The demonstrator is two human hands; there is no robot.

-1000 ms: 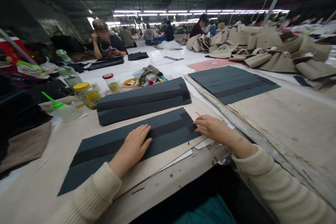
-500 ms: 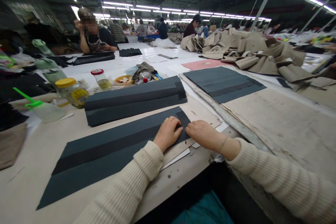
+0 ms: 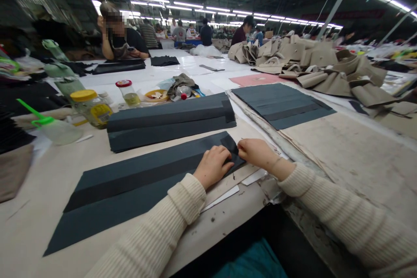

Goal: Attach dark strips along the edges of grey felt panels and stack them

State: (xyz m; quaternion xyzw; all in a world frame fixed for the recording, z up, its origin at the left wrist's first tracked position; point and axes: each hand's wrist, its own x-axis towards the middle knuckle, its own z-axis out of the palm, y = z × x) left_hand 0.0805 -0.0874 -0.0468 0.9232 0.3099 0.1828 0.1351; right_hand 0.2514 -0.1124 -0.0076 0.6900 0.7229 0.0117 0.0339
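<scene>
Dark teal panel flat on the near tabletop, right in front of the person I'm watching, set at a slant, black strip running lengthwise along it. Left hand on the panel near its right end, fingers bent down, thumb apart from them; from here I can't tell if it grips anything. Right hand just beside it at the panel's right edge, fingers curled together and, as far as I can see, pinched on that edge; fingertips partly hidden. Cream ribbed sleeves on both arms. White slip sticks out below the left hand. Just beyond the panel: stack of similar dark pieces, same black banding. Another dark piece lies off to the right on a beige board. To the left: squeeze bottle with green spout, yellow-lidded jar, brown cloth. Behind the stack: red-lidded jar, yellow dish with small bits in it. Farther right, pink sheet, then a big heap of tan pieces. Across the tabletop, a co-worker in dark clothes, one hand raised to the head. More people farther back, small and blurry.
</scene>
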